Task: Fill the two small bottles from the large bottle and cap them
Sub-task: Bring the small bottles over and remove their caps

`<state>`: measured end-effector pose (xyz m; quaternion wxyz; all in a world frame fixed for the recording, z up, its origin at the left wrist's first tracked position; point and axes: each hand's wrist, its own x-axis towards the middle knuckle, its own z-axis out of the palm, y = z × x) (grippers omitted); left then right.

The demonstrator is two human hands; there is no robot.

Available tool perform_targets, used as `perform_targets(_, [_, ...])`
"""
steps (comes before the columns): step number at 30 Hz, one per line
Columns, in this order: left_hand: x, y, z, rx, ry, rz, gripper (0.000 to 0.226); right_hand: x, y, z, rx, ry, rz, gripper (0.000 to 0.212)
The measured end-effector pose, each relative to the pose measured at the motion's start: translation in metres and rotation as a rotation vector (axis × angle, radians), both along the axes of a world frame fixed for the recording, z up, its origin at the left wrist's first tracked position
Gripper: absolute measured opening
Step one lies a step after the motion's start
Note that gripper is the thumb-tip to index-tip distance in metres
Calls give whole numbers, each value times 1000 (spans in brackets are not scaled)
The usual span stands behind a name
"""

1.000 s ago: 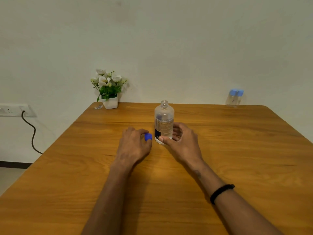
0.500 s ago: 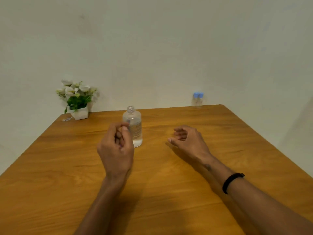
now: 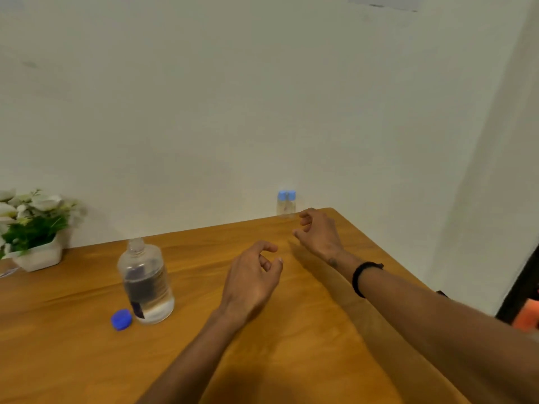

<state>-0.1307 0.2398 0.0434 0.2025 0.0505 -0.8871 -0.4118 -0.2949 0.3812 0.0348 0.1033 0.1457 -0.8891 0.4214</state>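
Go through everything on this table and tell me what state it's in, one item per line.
Large bottle: upright, uncapped, partly full.
Blue cap: off, lying on the table beside the large bottle.
Two small bottles: upright, side by side, capped.
Left hand: loosely curled, holding nothing.
Right hand: loosely curled, empty, beside the small bottles.

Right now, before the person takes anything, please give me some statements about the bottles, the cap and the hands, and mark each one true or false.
1. The large bottle stands upright with no cap. True.
2. The blue cap lies on the table beside that bottle. True.
3. The right hand grips a small bottle. False: it holds nothing, just short of the two small bottles.
4. The small bottles are uncapped. False: both wear blue caps.
5. The left hand holds the cap. False: it is empty.
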Motion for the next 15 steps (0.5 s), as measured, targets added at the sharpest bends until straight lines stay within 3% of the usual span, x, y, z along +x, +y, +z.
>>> perform_targets(7, [-34,-10,-38,103,-12,-16,20,-97,-25,0,-33,25,24,81])
perform_targets(15, [-37,-17,-41,165,-94,-33,22,-134,-35,4,161,90,50,59])
